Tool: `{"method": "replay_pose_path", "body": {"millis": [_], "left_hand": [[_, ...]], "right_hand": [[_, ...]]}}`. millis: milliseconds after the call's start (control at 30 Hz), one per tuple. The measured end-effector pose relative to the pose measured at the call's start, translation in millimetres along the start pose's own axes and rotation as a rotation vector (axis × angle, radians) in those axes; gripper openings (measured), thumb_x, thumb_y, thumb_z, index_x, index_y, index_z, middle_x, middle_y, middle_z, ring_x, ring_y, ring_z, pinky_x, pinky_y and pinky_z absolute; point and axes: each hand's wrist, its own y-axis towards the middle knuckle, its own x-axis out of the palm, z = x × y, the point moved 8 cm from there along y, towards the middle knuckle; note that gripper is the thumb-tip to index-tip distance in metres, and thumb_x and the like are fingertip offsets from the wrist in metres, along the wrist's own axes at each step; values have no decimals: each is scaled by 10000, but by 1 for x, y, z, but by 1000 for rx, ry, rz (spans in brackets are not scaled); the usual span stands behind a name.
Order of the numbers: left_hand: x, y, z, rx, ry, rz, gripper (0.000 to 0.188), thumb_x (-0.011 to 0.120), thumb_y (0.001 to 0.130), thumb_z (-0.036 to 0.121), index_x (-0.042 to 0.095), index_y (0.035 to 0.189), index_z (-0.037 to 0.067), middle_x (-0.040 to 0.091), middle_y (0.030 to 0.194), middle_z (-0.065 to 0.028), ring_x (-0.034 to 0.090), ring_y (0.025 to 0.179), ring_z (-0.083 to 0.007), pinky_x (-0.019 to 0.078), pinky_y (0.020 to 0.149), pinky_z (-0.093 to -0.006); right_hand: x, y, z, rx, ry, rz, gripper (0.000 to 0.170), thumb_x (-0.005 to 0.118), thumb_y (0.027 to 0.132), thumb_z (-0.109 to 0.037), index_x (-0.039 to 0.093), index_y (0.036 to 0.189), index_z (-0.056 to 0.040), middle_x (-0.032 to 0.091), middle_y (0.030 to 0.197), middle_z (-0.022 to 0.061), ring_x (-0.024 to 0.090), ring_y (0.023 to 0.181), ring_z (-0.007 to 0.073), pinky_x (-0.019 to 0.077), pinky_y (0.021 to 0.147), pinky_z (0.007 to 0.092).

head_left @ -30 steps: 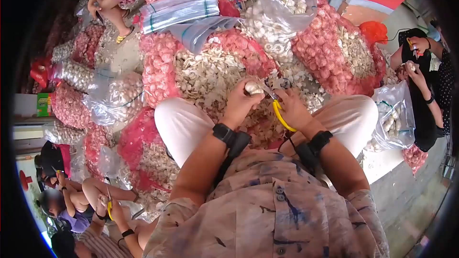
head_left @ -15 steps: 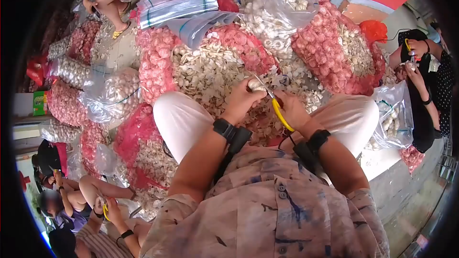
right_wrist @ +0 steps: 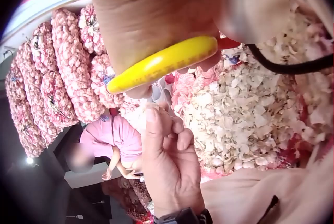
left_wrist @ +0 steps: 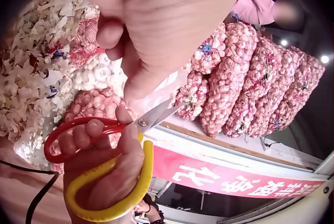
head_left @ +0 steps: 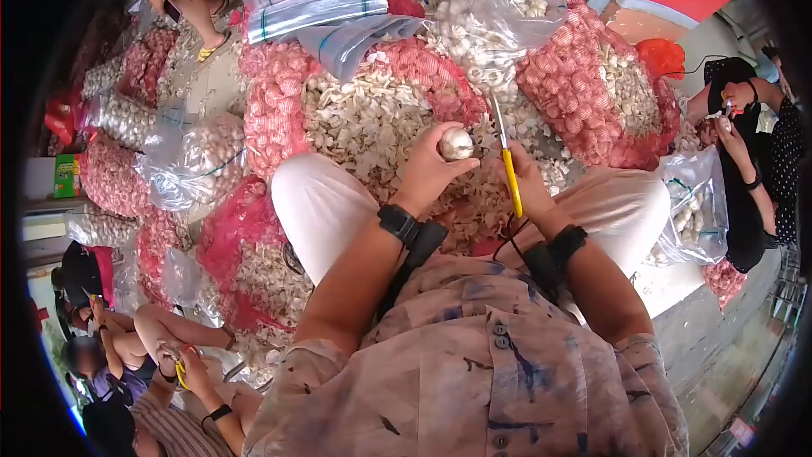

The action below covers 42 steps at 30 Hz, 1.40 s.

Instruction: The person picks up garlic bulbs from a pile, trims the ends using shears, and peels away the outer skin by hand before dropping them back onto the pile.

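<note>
Fingers of the left hand (head_left: 425,171) curl round a pale, rounded garlic bulb (head_left: 457,145), and just beside it, not touching, the right hand (head_left: 530,178) grips steel-bladed scissors (head_left: 512,179) with yellow-and-red handles, the blades slightly parted in the left wrist view. Trimming the bulb looks to be the step in hand, and a snip would call for turning the bulb and swinging the blades in, clear of the fingertips. Beyond lie heaped, papery cream garlic skins (head_left: 364,114) and bulging pink-red mesh sacks (head_left: 275,110).
</note>
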Motion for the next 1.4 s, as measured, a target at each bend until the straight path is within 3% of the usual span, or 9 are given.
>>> {"method": "replay_pose_path", "body": {"millis": [167,267,467,567,867,1067,1267,1333,1400], "left_hand": [[7,2,-11,-73,-102,-11,579,878,672,128,576,1160,49,652,1035,-89,639,952,-187,514,842,-310],[5,2,-8,-37,-77,39,575,875,666,126,577,1153,56,652,1033,-95,640,951,-192,516,835,-314],[4,1,4,46,139,20,463,780,741,14,576,1156,43,638,1064,-49,609,987,-117,501,855,-264],[6,2,-9,10,-58,20,462,770,720,12,586,1142,48,643,1032,-50,619,961,-137,501,840,-279],[7,-6,18,96,167,60,422,766,716,27,615,1109,62,676,999,-131,671,937,-249,525,815,-332],[15,-6,10,41,-124,-68,480,707,735,-71,625,1181,87,668,1019,-132,658,959,-296,520,860,-335],[20,-12,20,300,178,-81,441,649,860,-43,577,1278,77,600,1217,-74,592,1097,-159,476,936,-279],[22,-8,7,76,-307,-137,496,642,883,-20,499,1351,57,558,1272,-69,560,1131,-147,461,969,-277],[15,-9,9,24,-286,-108,526,639,889,-16,462,1380,49,567,1265,-70,566,1125,-146,462,970,-277]], "right_hand": [[9,-2,-13,-140,-5,3,355,658,936,-164,496,1246,-107,603,917,33,583,823,107,489,716,263],[11,-6,-13,52,118,47,383,669,930,-165,487,1260,-98,592,929,31,559,860,129,482,775,285],[18,-3,-24,-225,-187,25,413,705,906,-173,492,1249,-85,568,897,28,534,826,119,473,746,284],[23,-4,-22,-157,-1,60,433,724,890,-174,493,1242,-75,562,890,24,530,820,114,469,739,276],[19,9,-29,-22,132,118,411,711,893,-132,483,1232,-80,572,933,33,579,822,100,496,701,248],[16,10,-25,-156,304,96,364,630,924,-64,478,1254,-71,561,961,41,608,762,132,519,632,271],[23,10,-28,-101,280,146,415,664,881,-39,471,1246,-76,585,921,44,582,655,118,486,520,257],[17,12,-31,-150,304,138,417,676,872,-39,474,1236,-77,597,919,44,575,629,115,482,504,255],[19,12,-31,-111,235,48,419,663,886,-13,491,1259,-96,602,1002,34,596,827,122,517,650,259]]}}
